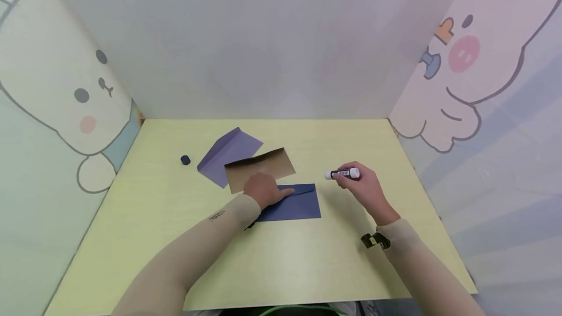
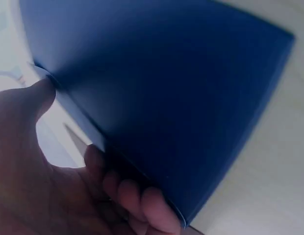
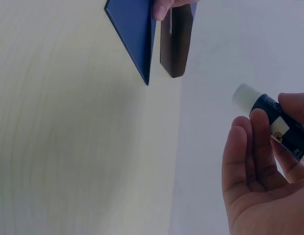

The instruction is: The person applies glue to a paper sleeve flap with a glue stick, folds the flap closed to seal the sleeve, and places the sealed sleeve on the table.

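Observation:
A dark blue envelope (image 1: 298, 206) lies near the middle of the table, its flap folded over along the far edge. My left hand (image 1: 262, 190) presses on its left part, the thumb stretched along the flap; in the left wrist view the fingers (image 2: 154, 208) touch the flap's edge. Above the table to the right, my right hand (image 1: 364, 184) holds a glue stick (image 1: 344, 173) between thumb and fingers. Its white end (image 3: 246, 97) points left, uncapped. Just beyond the left hand lies a brown envelope (image 1: 263, 162), partly covered by that hand.
A purple envelope (image 1: 232, 152) with its flap up lies behind the brown one, overlapped by it. A small dark cap (image 1: 186, 160) sits on the pale yellow table (image 1: 145, 238) at the left. Walls close off the back (image 1: 263, 62) and both sides.

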Demonstrator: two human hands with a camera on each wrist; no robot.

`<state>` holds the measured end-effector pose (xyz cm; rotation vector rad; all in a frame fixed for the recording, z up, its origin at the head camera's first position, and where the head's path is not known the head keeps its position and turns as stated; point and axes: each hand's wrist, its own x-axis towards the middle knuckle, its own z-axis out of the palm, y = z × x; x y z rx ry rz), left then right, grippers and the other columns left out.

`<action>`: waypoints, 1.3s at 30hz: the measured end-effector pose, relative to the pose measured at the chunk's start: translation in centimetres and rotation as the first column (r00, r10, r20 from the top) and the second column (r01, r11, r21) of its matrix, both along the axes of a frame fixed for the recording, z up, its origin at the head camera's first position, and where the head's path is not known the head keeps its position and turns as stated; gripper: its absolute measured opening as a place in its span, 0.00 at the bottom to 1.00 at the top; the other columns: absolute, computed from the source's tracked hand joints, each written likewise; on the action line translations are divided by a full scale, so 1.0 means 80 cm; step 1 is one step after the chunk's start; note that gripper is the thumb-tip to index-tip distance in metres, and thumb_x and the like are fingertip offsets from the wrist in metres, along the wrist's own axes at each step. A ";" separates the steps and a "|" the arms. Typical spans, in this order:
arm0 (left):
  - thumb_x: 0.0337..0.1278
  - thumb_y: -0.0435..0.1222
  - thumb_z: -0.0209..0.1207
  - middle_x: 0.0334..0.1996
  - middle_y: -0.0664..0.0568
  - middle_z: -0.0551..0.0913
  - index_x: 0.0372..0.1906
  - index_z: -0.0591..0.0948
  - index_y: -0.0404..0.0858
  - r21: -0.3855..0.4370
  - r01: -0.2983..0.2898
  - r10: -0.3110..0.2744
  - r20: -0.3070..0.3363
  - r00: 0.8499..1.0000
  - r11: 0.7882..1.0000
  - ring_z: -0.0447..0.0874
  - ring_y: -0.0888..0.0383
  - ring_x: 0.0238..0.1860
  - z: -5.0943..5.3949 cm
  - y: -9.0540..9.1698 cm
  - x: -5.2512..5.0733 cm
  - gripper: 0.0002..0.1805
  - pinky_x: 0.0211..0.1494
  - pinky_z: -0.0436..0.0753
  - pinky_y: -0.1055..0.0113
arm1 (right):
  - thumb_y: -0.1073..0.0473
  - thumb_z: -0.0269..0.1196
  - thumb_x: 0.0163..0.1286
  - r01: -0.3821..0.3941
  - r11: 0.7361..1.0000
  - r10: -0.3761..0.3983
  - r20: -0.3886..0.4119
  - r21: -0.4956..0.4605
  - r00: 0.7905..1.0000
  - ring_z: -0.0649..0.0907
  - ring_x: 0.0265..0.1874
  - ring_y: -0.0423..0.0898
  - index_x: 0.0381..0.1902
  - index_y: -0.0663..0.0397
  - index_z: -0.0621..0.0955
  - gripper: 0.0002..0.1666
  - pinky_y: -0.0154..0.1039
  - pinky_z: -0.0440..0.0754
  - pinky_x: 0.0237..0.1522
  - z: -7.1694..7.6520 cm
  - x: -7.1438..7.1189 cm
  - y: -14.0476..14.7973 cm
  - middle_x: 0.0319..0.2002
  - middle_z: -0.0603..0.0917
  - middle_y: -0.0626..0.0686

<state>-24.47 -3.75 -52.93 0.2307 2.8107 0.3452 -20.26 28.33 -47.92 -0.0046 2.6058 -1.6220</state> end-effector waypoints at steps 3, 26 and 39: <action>0.69 0.83 0.62 0.21 0.52 0.80 0.15 0.78 0.46 -0.071 -0.048 0.047 -0.011 0.999 0.996 0.84 0.50 0.32 0.013 0.008 0.009 0.47 0.29 0.81 0.56 | 0.48 0.79 0.83 0.003 1.000 -0.003 -0.006 -0.012 1.000 0.89 0.43 0.43 0.63 0.58 0.87 0.24 0.44 0.89 0.52 -0.001 -0.001 -0.001 0.46 0.94 0.53; 0.73 0.64 0.76 0.21 0.53 0.78 0.16 0.74 0.47 0.091 -0.021 0.023 -0.021 1.000 0.996 0.80 0.53 0.28 -0.024 -0.014 -0.016 0.38 0.31 0.80 0.58 | 0.47 0.79 0.82 0.001 1.000 0.000 0.014 -0.013 1.000 0.89 0.43 0.43 0.63 0.57 0.87 0.24 0.43 0.87 0.51 -0.011 -0.004 -0.004 0.45 0.94 0.51; 0.78 0.43 0.73 0.22 0.59 0.66 0.22 0.72 0.47 0.143 0.066 -0.071 0.029 0.997 0.987 0.67 0.56 0.28 -0.049 -0.041 -0.043 0.27 0.40 0.74 0.58 | 0.47 0.79 0.82 0.013 1.000 -0.013 0.031 -0.008 0.999 0.90 0.42 0.42 0.63 0.57 0.88 0.24 0.43 0.88 0.51 -0.014 -0.006 -0.005 0.45 0.94 0.50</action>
